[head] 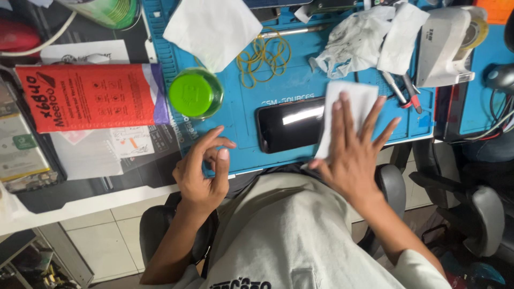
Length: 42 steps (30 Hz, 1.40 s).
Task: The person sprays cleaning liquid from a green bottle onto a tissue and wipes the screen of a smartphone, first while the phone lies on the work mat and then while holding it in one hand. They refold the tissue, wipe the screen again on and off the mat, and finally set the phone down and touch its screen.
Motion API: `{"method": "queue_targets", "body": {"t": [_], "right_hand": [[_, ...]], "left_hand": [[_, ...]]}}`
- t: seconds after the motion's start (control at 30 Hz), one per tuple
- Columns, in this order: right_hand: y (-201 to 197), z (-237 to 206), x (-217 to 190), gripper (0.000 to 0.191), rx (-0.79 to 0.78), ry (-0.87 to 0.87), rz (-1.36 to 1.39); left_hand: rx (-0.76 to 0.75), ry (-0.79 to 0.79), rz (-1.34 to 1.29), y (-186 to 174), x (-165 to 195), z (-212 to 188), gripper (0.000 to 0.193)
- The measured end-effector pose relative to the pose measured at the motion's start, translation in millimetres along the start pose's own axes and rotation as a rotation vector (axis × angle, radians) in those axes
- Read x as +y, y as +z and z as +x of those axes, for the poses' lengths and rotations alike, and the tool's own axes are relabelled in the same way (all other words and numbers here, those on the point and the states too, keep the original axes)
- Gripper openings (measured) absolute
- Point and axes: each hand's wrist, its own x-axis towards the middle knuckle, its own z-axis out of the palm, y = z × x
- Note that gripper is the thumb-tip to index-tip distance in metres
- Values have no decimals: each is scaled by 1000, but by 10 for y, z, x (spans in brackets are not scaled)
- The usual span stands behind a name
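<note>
The right hand (pixel 353 155) lies flat, fingers (pixel 342 115) spread, pressing a white folded tissue (pixel 350 104) over the right end of a black glossy smartphone (pixel 289 126) lying on the blue silicone mat (pixel 251 96) on the surface. The left hand (pixel 203 171) hovers just beside the mat's near edge, its fingers loosely curled and holding nothing. A green round lid (pixel 194 92) sits near the phone's left.

phone (pixel 289 127): glossy glass (reflective) | wipe (pixel 350 101): matt paper | mat (pixel 300 80): matt rubbery

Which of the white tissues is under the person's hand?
The flat one under the right hand, overlapping the phone. The folded one and the crumpled ones lie untouched farther back.
</note>
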Motion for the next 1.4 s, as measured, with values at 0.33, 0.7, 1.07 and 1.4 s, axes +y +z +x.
{"method": "queue_targets", "body": {"t": [0.33, 0.7, 1.07, 1.4], "right_hand": [[206, 106, -668, 115, -130, -298, -6], [228, 103, -677, 113, -76, -319, 14], [158, 155, -674, 101, -82, -327, -35], [207, 128, -781, 114, -77, -277, 16]], "left_hand": [[-3, 12, 10, -29, -28, -8, 29], [-11, 9, 9, -21, -9, -2, 29], [-23, 15, 33, -14, 5, -1, 29], [-26, 9, 29, -17, -2, -4, 30]]}}
